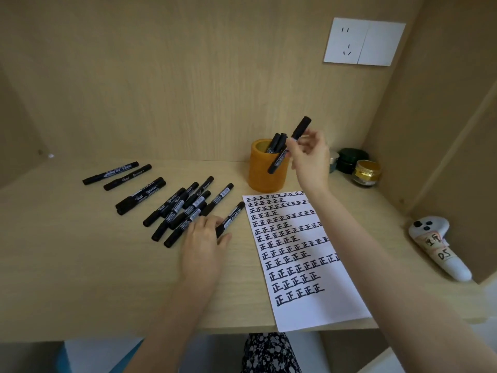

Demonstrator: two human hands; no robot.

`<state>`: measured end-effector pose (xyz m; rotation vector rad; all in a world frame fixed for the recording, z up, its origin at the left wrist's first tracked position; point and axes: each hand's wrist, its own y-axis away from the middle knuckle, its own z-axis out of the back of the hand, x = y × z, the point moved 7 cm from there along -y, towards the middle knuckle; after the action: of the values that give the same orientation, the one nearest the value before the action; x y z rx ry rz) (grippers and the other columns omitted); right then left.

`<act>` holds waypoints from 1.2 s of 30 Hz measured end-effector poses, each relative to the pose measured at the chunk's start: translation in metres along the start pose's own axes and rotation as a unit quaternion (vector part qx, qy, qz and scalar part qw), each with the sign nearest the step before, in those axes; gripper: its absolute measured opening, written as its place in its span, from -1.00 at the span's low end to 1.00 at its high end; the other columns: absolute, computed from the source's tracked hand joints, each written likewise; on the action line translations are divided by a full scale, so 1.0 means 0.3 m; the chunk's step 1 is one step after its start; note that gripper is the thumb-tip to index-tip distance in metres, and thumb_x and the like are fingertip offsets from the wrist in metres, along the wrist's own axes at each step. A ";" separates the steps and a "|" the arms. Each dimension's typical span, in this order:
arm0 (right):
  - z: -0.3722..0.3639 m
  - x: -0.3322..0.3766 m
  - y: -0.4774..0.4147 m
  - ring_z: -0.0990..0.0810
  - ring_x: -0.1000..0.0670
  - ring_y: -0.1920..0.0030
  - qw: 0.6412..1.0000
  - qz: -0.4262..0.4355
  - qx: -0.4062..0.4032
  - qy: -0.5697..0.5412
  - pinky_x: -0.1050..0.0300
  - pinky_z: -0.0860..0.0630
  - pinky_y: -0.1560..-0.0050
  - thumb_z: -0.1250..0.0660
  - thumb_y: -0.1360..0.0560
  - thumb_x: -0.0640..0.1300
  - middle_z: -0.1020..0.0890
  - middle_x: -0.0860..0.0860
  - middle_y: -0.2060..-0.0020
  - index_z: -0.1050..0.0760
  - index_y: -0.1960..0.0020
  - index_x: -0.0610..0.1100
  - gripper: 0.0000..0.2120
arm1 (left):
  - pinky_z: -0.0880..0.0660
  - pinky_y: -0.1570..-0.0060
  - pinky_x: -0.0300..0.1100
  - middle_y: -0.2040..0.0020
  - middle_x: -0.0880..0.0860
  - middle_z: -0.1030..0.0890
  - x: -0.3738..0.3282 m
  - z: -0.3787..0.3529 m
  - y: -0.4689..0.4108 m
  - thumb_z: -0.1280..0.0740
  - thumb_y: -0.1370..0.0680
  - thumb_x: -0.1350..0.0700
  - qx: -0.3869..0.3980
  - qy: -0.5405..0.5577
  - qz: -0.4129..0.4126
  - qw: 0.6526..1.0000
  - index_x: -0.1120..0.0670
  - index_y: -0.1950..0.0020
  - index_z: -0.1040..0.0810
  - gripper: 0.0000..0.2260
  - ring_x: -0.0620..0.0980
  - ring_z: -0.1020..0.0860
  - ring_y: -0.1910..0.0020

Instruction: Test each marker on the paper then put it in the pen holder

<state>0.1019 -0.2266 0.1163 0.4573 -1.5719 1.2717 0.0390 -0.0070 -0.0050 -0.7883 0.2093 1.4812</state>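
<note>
Loose markers lie on the desk, left of the paper. Left hand rests among them, fingers and thumb closed round the lower end of the rightmost marker, just beside the paper's left edge. Right hand pinches a tilted marker whose lower end crosses the front of the orange pen holder.

I see a white wall socket. Below it on the desk stand a dark green jar and a gold-lidded jar, side by side. Lower right of it lies a labelled white controller.
</note>
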 end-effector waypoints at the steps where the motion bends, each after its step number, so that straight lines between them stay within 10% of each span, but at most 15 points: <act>1: -0.010 0.001 -0.028 -0.60 0.12 0.22 1.000 0.002 -0.013 -0.005 0.33 -0.52 0.26 -0.32 -0.54 -0.21 -0.55 0.09 0.17 -0.39 -0.14 -0.11 -0.79 | -0.43 -0.17 -0.12 -0.14 -0.01 -0.51 0.004 -0.001 0.000 -0.34 -0.51 0.03 -0.004 -0.001 -0.002 1.000 0.04 -0.22 -0.48 -0.70 -0.05 -0.41 -0.19; 7: -0.076 -0.031 -0.146 -0.64 0.03 0.12 0.998 0.018 -0.034 0.044 0.45 -0.53 0.28 -0.27 -0.57 -0.23 -0.58 -0.07 0.04 -0.27 -0.36 -0.17 -0.61 | -0.43 -0.18 -0.15 -0.12 -0.01 -0.52 0.024 -0.005 0.002 -0.30 -0.54 0.11 -0.021 0.031 -0.003 0.999 0.07 -0.23 -0.48 -0.74 -0.07 -0.42 -0.16; 16: -0.153 -0.088 -0.175 -0.58 0.05 0.24 0.977 0.043 0.015 0.209 0.10 -0.54 0.24 -0.24 -0.58 -0.18 -0.53 0.10 0.29 -0.26 -0.40 -0.02 -0.59 | -0.38 0.17 -0.31 -0.16 0.02 -0.40 0.028 0.021 0.005 -0.16 -0.61 0.14 -0.049 0.103 0.044 0.992 0.11 -0.28 -0.42 -0.75 -0.16 -0.44 0.09; 25: -0.162 -0.162 -0.180 -0.35 -0.15 -0.28 0.915 0.024 0.089 0.394 0.03 -0.39 -0.10 -0.12 -0.64 -0.08 -0.40 -0.20 -0.23 -0.32 -0.45 -0.08 -0.61 | -0.31 0.18 -0.36 -0.04 -0.02 -0.49 0.031 0.016 0.003 -0.07 -0.63 0.12 -0.024 0.186 0.060 0.980 0.05 -0.28 -0.38 -0.75 -0.15 -0.47 0.07; 29: -0.132 -0.126 -0.127 -0.42 -0.10 -0.25 0.955 0.022 0.080 0.285 0.01 -0.42 -0.16 -0.13 -0.63 -0.05 -0.40 -0.15 -0.26 -0.16 -0.51 -0.08 -0.52 | -0.36 0.19 -0.33 0.08 -0.06 -0.54 0.024 0.006 0.001 -0.04 -0.64 0.09 0.001 0.220 0.053 0.974 0.01 -0.24 -0.35 -0.79 -0.12 -0.50 0.12; 36: -0.133 -0.093 0.225 -0.44 0.13 0.43 0.959 -0.152 0.240 0.014 0.32 -0.39 0.34 -0.17 -0.49 0.27 -0.47 0.07 0.43 -0.50 -0.08 -0.09 -0.55 | -0.36 0.32 -0.19 0.19 -0.06 -0.49 -0.045 0.018 0.042 -0.06 -0.63 0.03 0.043 0.264 0.017 0.963 -0.10 -0.20 -0.33 -0.82 -0.13 -0.39 0.36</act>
<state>0.0789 -0.1745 0.0557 0.9444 -1.1046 1.4030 0.0239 -0.0162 0.0025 -1.1030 0.6870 1.2584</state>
